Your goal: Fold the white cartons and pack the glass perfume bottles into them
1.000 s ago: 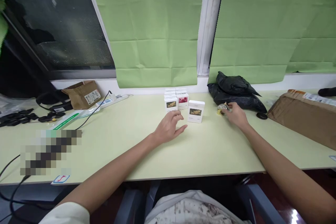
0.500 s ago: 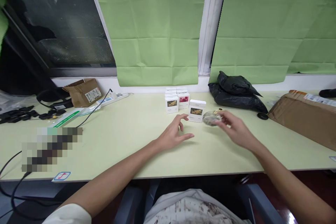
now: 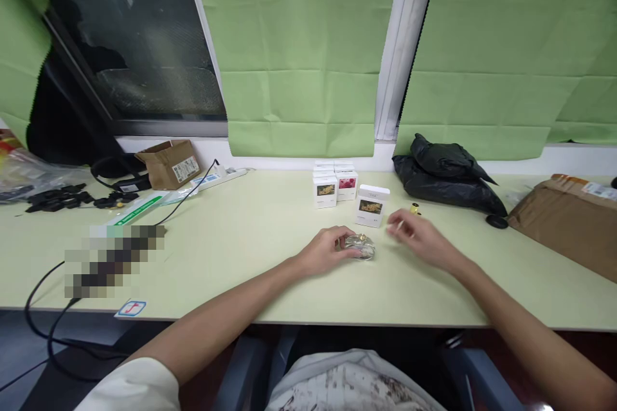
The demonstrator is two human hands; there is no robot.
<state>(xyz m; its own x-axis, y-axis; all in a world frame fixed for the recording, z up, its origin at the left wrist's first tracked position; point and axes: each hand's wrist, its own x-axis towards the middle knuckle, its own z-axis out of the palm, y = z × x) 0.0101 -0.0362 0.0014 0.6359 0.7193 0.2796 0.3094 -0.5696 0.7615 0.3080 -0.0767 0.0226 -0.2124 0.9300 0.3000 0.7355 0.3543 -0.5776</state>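
My left hand [image 3: 328, 250] is closed on a clear, rounded glass-like object [image 3: 364, 247] with a gold-coloured part on top, low over the table. Its exact kind is hard to make out. My right hand [image 3: 419, 237] is off to the right, slightly blurred, fingers loosely bent and apart with nothing visible in them. Between and beyond the hands, a white box [image 3: 370, 207] with a picture of yellow flowers stands upright. Small gold-coloured pieces [image 3: 414, 209] lie just behind my right hand.
Several small white boxes [image 3: 326, 192] stand grouped toward the window. A black plastic bag [image 3: 443, 173], a black round disc [image 3: 497, 221] and a large cardboard box [image 3: 569, 225] are at right. To the left are an open carton [image 3: 168, 166], a power strip [image 3: 226, 176] and cables.
The clear object has passed from my right hand into my left, which has closed on it. My right hand has come away from it. The camera view has shifted slightly left.
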